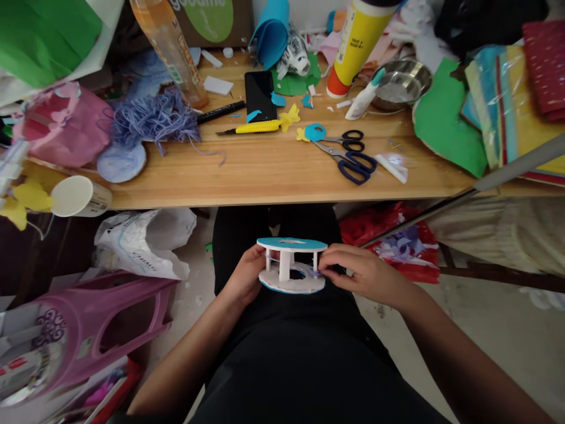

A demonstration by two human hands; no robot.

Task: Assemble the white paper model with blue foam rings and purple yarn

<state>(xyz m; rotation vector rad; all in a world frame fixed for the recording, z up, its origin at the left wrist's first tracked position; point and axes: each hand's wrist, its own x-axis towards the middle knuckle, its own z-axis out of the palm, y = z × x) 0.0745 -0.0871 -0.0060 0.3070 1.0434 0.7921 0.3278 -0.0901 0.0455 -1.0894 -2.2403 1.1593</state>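
Note:
Over my lap I hold a small foam model (291,265): two blue-faced oval discs joined by white posts, with pale purple yarn strung between the posts. My left hand (245,275) grips its left side, fingers curled round the edge. My right hand (359,272) pinches the purple yarn against the right-hand post. Both hands sit below the front edge of the wooden table (273,171).
The table holds two pairs of scissors (348,154), a yellow utility knife (258,127), a black phone (259,94), a purple yarn bundle (154,118), a glue bottle (355,47), a steel bowl (401,82) and coloured foam sheets (445,118). A pink plastic basket (101,318) stands at lower left.

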